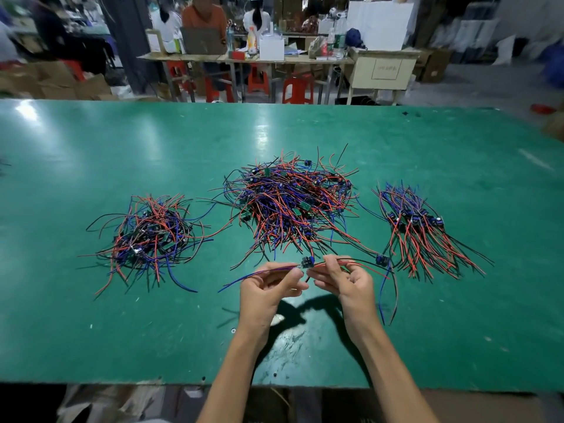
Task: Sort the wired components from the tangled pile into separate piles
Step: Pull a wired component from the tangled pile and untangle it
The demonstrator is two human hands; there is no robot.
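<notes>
You hold one wired component (pixel 306 262) up between your two hands, above the worktop (pixel 91 166). Your left hand (pixel 268 288) pinches its blue and purple leads, your right hand (pixel 345 277) pinches its red and black leads, and the small board sits in the gap between the two grips. Its long axis runs side to side, from one grip to the other. Beyond the grips lies the tangled pile (pixel 290 199). There are three piles in all: that one, a loose pile (pixel 149 236) out past your left grip, and a combed pile (pixel 418 227) past your right grip, which looks nearer. One stray component (pixel 382 259) lies just beside the right grip
</notes>
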